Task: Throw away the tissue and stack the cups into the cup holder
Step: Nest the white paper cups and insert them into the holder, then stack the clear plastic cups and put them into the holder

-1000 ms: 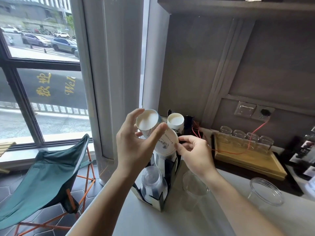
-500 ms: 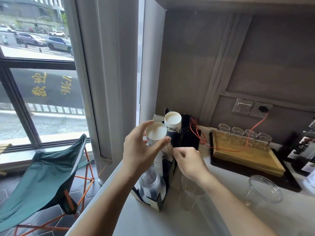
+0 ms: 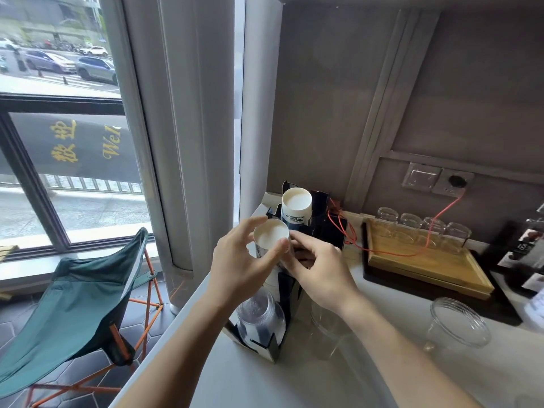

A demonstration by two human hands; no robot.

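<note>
A black cup holder [image 3: 331,231] with several slots stands on the white counter near the window. Its back slot carries a stack of white paper cups [image 3: 296,208] turned bottom up. My left hand [image 3: 240,267] grips another upside-down white paper cup [image 3: 270,235] that sits upright on the middle slot's stack. My right hand [image 3: 319,270] touches that cup's right side with its fingertips, thumb low against the holder. The front slot holds inverted clear plastic cups [image 3: 260,318]. No tissue is in view.
Two loose clear plastic cups stand on the white counter [image 3: 294,387], one [image 3: 328,331] under my right wrist, one [image 3: 459,325] further right. A wooden tray [image 3: 424,263] with several glasses and a red cable sits at the back. A green folding chair [image 3: 73,307] stands below left.
The paper cup, held tilted above the holder a second ago, has come down upright onto the middle stack. Both hands lowered with it; the right hand now rests against its side.
</note>
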